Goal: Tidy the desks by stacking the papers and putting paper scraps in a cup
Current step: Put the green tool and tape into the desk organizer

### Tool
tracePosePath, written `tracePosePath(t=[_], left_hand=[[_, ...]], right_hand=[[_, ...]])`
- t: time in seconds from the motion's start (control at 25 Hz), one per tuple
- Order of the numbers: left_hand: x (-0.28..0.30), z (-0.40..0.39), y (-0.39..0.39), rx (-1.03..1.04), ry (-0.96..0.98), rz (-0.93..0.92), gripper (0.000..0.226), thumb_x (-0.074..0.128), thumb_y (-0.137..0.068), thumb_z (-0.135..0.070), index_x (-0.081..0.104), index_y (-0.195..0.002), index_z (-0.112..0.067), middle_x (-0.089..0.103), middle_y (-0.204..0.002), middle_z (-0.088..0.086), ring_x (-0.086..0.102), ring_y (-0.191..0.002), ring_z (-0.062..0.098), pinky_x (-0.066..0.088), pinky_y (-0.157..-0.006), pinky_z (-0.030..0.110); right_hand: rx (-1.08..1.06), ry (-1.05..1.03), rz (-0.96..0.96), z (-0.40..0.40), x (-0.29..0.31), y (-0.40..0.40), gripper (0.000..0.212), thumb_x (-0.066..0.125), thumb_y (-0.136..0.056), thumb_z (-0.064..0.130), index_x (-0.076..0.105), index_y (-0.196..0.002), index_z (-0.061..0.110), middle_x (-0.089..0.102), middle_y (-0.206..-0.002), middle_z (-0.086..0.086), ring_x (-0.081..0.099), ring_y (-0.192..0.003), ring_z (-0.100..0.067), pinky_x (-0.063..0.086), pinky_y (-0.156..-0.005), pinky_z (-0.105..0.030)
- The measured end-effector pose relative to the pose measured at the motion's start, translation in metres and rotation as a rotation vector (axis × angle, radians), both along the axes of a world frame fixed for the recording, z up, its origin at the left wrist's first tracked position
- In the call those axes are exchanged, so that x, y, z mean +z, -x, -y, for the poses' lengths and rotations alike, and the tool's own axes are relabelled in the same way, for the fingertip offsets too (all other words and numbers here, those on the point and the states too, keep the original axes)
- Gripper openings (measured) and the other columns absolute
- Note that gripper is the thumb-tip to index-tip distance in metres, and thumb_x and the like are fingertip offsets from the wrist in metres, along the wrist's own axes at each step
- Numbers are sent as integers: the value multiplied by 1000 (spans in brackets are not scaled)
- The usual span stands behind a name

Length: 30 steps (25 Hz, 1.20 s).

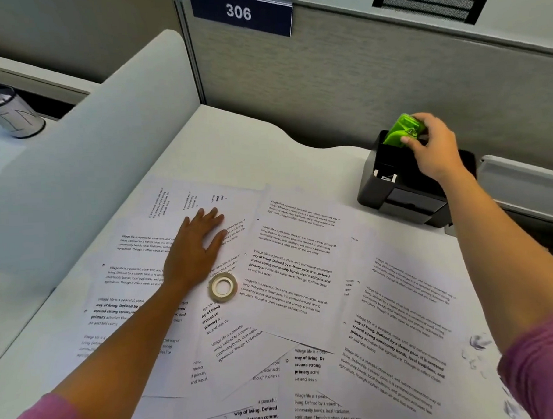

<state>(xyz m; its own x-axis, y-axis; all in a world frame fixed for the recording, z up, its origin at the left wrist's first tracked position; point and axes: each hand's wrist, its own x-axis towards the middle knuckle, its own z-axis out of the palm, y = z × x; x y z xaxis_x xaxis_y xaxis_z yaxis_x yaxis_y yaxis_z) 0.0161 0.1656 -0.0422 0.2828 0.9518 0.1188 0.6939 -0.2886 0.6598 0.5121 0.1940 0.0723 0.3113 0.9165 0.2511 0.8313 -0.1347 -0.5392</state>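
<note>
White tabletop (234, 138), wavy far edge at 12 o'clock against a grey partition wall (374, 78); curved white divider (108, 153) bounds it from 9 to 11 o'clock. Bare strip of tabletop only along the far edge, 11 to 1 o'clock. Printed papers (290, 272) cover the rest, overlapping at loose angles, running off the near edge at 6 o'clock; repeated text reads "Village life is a peaceful, close-knit, and nature-connected way of living." Blue plate on the wall at 12 o'clock: "306" (238, 12). Black desk organizer (395, 197) at 2 o'clock, just beside the sheets. Cup (11, 113) at 10 o'clock, beyond the divider, lettering unreadable. Left hand (194, 244) flat on the papers, fingers straight. Right hand (434, 148) grips a green object (403, 131) at the organizer's top. Tape roll (222, 287) at centre on the sheets, just beside the left wrist. Crumpled scraps (479, 343) at 4 o'clock near the right sleeve.
</note>
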Motion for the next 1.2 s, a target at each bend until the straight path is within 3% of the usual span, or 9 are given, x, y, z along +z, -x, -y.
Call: tracePosePath(t=[0.12,0.2,0.32,0.48,0.64,0.76,0.92,1.04,1.2], left_hand=[[-1,0,0,5,-2,9,42,54,-98,-37,54,-138,-26,44,-149,-11,28,-144,5,17,-122,38],[-1,0,1,2,-8,5,42,54,-98,-38,54,-138,-26,44,-149,-11,28,-144,5,17,-122,38],[-3,-1,1,-1,-12,2,42,53,-98,-38,53,-139,-26,44,-149,-11,28,-145,6,17,-122,38],[-3,-1,1,-1,-8,-6,42,52,-98,-40,54,-138,-26,45,-149,-10,28,-144,6,17,-122,37],[-1,-1,1,-2,-4,-29,41,49,-100,-38,53,-139,-26,45,-149,-10,28,-145,7,15,-122,35],[-1,-2,1,-8,-14,-35,38,43,-103,-31,53,-139,-25,46,-149,-7,30,-144,10,15,-122,34],[-1,-2,2,-7,-22,-44,37,42,-103,-27,55,-138,-23,47,-148,-5,32,-144,14,16,-122,36],[-1,-1,1,-4,-34,-45,36,42,-104,-26,56,-136,-21,48,-148,-4,33,-143,16,17,-122,37],[-2,-1,2,-9,-34,-57,36,40,-104,-28,55,-136,-21,48,-148,-4,33,-143,17,18,-121,39]], right_hand=[[-54,73,43,3,-13,-2,37,63,-94,17,59,-131,9,56,-128,-19,52,-120,-37,40,-103,-43],[-82,113,14,6,-18,3,38,59,-97,25,58,-134,12,56,-133,-16,51,-124,-36,38,-106,-46],[-139,140,119,10,-21,13,45,53,-100,34,52,-140,13,51,-139,-14,43,-130,-36,34,-106,-51],[-179,-12,67,25,-16,54,41,57,-96,28,54,-134,14,49,-137,-13,41,-130,-34,32,-105,-47],[-7,-181,-59,51,-30,140,30,58,-90,16,62,-119,7,62,-120,-12,52,-116,-31,33,-101,-30],[113,-183,-195,87,-48,215,21,59,-93,13,64,-114,12,63,-116,-4,54,-111,-21,38,-100,-30],[295,50,-363,132,-69,297,31,64,-93,36,62,-119,19,61,-119,4,52,-113,-9,42,-100,-31],[381,121,-274,151,-86,334,62,69,-76,66,60,-121,25,61,-116,11,51,-108,-5,42,-94,-28],[385,101,-137,154,-98,347,67,71,-68,69,61,-118,25,57,-114,10,49,-110,-12,36,-94,-33]])
